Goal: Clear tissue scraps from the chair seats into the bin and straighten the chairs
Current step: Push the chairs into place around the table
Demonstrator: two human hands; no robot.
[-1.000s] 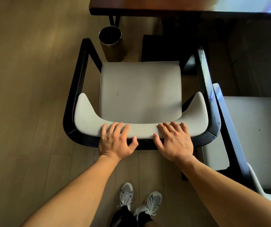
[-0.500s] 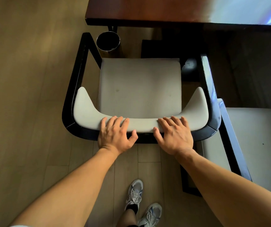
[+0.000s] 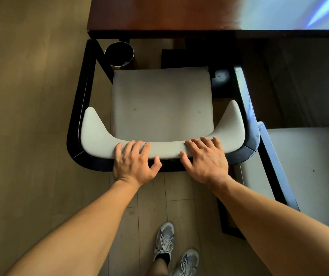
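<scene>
Bench [image 3: 179,14] edge is closing in as the chair [image 3: 161,104] is sliding toward it, seat showing no scraps. The bin [image 3: 119,54] is sitting beside its front-left corner. Left hand [image 3: 134,162] and right hand [image 3: 205,158] are pressing open-fingered on the backrest [image 3: 165,149].

left hand [image 3: 133,164] | right hand [image 3: 205,162] | both rest on chair backrest [image 3: 100,140] | bin [image 3: 119,53] near table [image 3: 159,14]

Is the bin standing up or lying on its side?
Standing up. The bin shows its round open mouth pointing upward, close beside the chair.
</scene>
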